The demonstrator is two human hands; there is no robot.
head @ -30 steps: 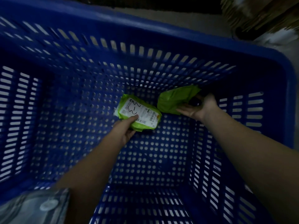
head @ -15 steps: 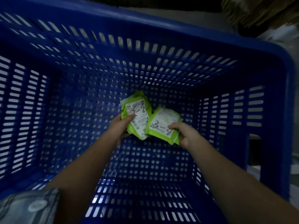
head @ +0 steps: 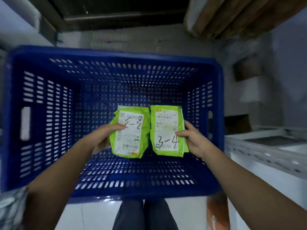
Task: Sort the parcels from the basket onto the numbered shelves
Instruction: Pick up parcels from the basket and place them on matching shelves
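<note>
I hold two green parcels side by side above the blue slatted basket (head: 41,113). My left hand (head: 101,138) grips the left green parcel (head: 131,140); its white label is upside down with handwritten figures. My right hand (head: 194,140) grips the right green parcel (head: 166,130), whose label reads "3-4". The two parcels almost touch along their inner edges. No other parcel shows on the basket floor.
A white metal shelf (head: 269,151) runs along the right, close to the basket's right wall. Pale floor tiles and my legs (head: 146,214) show below the basket's near rim. Dark framing and brown boards (head: 224,17) lie beyond the far rim.
Both hands have lifted the parcels up from the basket floor and turned the labels to face me. The view has pulled back, so the whole basket now shows.
</note>
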